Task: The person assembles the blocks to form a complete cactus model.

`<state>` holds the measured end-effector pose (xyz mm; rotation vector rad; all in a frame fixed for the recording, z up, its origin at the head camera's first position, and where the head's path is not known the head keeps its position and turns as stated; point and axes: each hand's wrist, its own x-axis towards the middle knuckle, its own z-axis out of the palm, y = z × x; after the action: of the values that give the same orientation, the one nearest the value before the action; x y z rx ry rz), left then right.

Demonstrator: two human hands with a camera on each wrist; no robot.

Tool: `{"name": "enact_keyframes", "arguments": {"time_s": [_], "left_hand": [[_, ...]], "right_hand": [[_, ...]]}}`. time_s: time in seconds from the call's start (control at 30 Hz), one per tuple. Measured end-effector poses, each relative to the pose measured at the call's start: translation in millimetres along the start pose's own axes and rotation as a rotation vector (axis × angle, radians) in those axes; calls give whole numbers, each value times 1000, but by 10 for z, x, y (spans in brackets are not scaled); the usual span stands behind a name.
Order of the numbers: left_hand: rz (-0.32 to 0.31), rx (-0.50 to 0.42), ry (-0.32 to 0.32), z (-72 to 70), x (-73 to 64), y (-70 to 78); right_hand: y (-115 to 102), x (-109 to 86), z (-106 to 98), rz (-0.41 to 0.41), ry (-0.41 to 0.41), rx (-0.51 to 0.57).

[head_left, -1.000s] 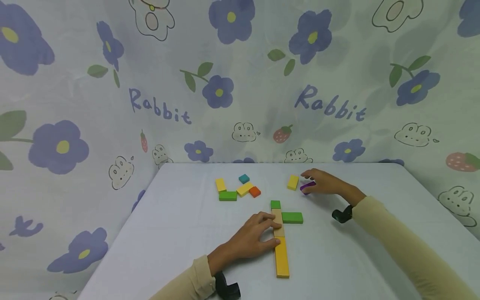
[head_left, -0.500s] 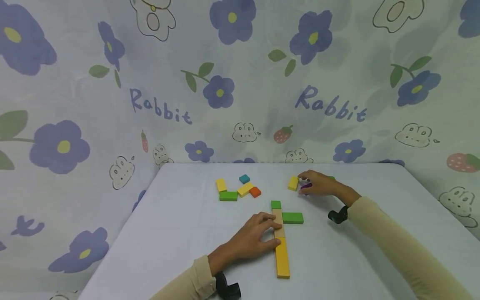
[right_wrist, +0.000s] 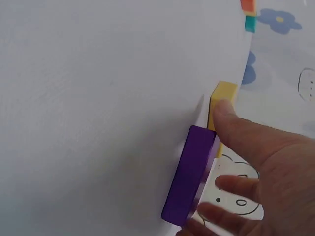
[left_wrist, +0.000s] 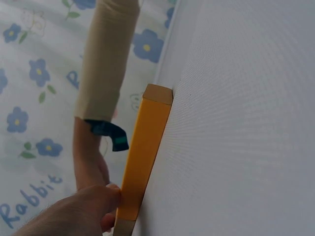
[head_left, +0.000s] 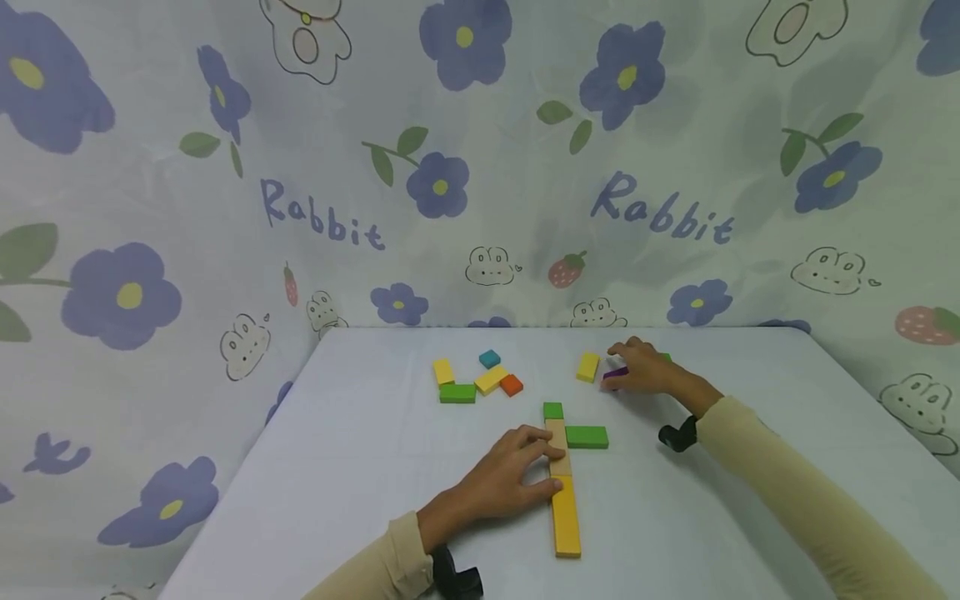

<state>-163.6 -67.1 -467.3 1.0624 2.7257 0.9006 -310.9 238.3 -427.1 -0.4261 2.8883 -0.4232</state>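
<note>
My left hand (head_left: 502, 477) rests on a row of wooden blocks, its fingers on a tan block (head_left: 559, 467) and its thumb at the top of a long orange-yellow block (head_left: 566, 525). A small green block (head_left: 552, 410) tops the row, and a green rectangular block (head_left: 587, 437) juts out on its right. Farther back, my right hand (head_left: 651, 372) hovers with spread fingers around a purple block (head_left: 616, 374). In the right wrist view, the purple block (right_wrist: 188, 177) lies beside the thumb and loose fingers, not visibly gripped. Left of it is a yellow block (head_left: 588, 367).
At the back left lie two yellow blocks (head_left: 492, 380), a green block (head_left: 457, 393), a teal block (head_left: 490, 359) and an orange-red block (head_left: 512, 385). Another green block (head_left: 665, 357) peeks out behind the right hand. A patterned curtain (head_left: 487, 208) stands behind the table.
The right hand has shifted slightly left, then its fingers moved back from the yellow block around the purple one. A green block behind that hand has come into view. The left hand stays put.
</note>
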Motion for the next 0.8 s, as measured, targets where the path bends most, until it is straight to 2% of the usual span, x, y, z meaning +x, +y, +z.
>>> {"name": "enact_keyframes", "arguments": {"time_s": [0.1,0.23,0.53,0.63,0.8], "left_hand": [[-2,-4,0,1,3,-5],[-2,-3,4,3,4,-2],[6,-5,8,16,0,-2],[6,-4,5,18,-2,-3],[4,-5,7,6,-5,-3]], "right_hand": [[8,-23,-7,61,-2,-11],[9,-52,0,95,-19,-37],[-64,-94,-23,97,-7,-39],[-75,-123,-50,94,-5,8],[-69,-173,-74,40,31,78]]}}
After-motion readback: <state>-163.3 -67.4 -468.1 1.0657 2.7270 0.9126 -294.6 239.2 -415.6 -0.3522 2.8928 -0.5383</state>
